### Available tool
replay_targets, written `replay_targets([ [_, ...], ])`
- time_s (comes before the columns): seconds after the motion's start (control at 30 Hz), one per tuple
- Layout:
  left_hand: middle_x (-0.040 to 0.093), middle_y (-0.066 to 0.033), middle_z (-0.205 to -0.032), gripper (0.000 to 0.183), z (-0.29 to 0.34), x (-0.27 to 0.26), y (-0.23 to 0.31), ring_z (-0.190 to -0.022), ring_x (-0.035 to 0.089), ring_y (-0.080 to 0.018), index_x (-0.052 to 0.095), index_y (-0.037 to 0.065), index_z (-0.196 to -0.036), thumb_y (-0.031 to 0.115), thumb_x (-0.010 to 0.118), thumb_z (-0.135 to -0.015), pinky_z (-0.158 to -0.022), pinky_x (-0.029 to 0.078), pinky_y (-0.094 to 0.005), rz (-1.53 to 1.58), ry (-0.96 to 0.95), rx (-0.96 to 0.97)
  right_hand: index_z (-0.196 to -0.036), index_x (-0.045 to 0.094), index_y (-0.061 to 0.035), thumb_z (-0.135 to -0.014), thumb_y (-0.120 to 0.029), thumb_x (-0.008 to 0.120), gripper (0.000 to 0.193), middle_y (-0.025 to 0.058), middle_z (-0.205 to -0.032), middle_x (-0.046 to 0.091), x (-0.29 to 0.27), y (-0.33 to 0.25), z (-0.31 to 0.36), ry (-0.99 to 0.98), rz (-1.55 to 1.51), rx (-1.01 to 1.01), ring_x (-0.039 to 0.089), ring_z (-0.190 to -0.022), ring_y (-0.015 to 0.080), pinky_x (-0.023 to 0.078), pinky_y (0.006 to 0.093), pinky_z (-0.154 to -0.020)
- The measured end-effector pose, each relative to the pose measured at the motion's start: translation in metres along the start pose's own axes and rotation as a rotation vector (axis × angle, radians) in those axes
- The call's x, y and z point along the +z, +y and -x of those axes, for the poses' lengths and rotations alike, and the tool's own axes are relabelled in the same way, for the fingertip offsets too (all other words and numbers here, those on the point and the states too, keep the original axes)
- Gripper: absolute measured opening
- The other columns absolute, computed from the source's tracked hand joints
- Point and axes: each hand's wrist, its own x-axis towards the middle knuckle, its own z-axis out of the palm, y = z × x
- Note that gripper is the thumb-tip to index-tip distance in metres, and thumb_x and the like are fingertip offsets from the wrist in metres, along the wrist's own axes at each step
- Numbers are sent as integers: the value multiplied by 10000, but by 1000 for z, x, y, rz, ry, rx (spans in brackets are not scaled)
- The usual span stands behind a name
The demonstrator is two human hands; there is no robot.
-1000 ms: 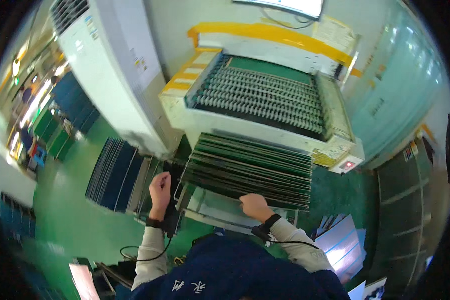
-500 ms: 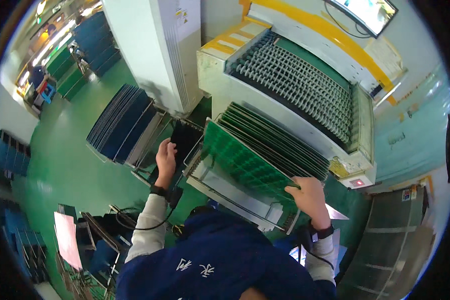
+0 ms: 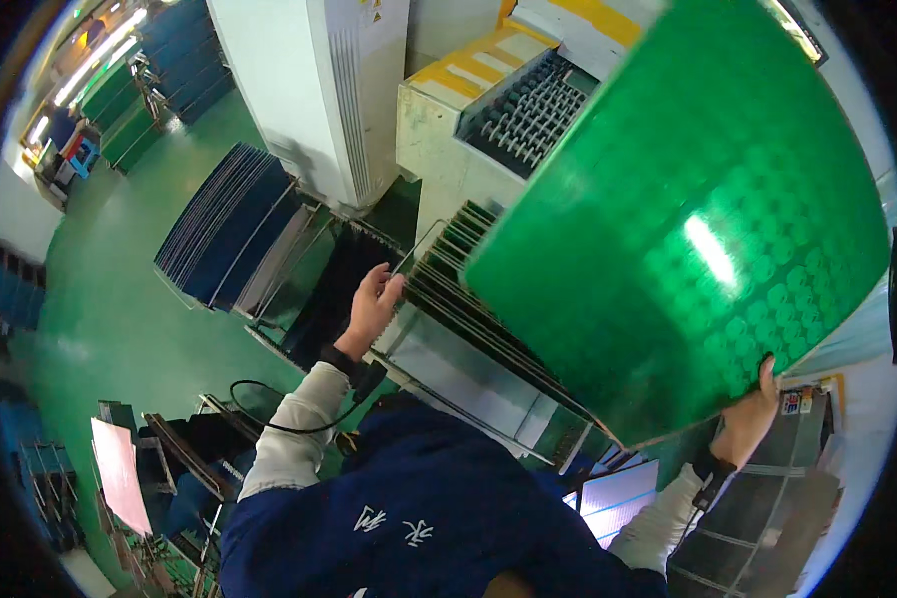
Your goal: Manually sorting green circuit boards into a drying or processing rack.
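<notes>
A large green circuit board panel (image 3: 668,229) is raised and tilted above the rack, and it covers much of the machine behind. My right hand (image 3: 752,417) grips its lower right edge, thumb on the green face. Below it, several more panels (image 3: 444,284) stand on edge side by side in a wire rack (image 3: 448,399). My left hand (image 3: 372,311) is beside the rack's left end, fingers apart and holding nothing. It is close to the near corner of the standing panels; whether a fingertip touches one I cannot tell.
Behind the rack stands a machine with a roller conveyor (image 3: 528,115). A white cabinet (image 3: 354,110) is left of it. Another rack of dark blue panels (image 3: 234,234) stands on the green floor (image 3: 100,269). More racks hold a pink sheet (image 3: 122,473) at lower left.
My right hand has lifted the green panel out of the rack, up and to the right, turning its face toward me. My left hand has moved right, to the rack's end.
</notes>
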Motion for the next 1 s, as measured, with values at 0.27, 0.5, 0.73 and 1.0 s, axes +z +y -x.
replay_targets([
  [0.27, 686, -133, -1023, 495, -23, 37, 33, -940, 654, -178, 590, -49, -1183, 340, 685, -891, -820, 503, -306, -11, -104, -63, -1069, 586, -6, -914, -153, 615, 216, 96, -1094, 639, 1, 140, -57, -26, -142, 292, 589, -978, 237, 467, 369, -880],
  [0.5, 657, -151, -903, 384, -29, 42, 12, -829, 647, -235, 657, -16, -1075, 299, 703, -860, -738, 493, -331, -140, -98, -38, -1016, 577, -48, -878, -121, 672, 182, 87, -996, 638, 82, 215, -95, -34, -637, 545, 582, -949, 232, 477, 377, -844],
  [0.73, 641, -146, -945, 385, -30, 41, 15, -843, 641, -241, 650, -15, -1105, 285, 697, -868, -762, 493, -332, -165, -108, -76, -968, 559, -29, -926, -107, 622, 108, 91, -935, 619, 123, 261, -150, 44, -685, 501, 574, -893, 224, 501, 356, -835],
  [1.0, 634, -128, -940, 375, -30, 44, 6, -843, 618, -200, 635, -29, -1122, 236, 704, -865, -752, 484, -312, -22, -90, -98, -1019, 595, -19, -944, -245, 612, 239, 111, -950, 665, 135, 261, -173, 101, -467, 791, 644, -829, 237, 550, 358, -762],
])
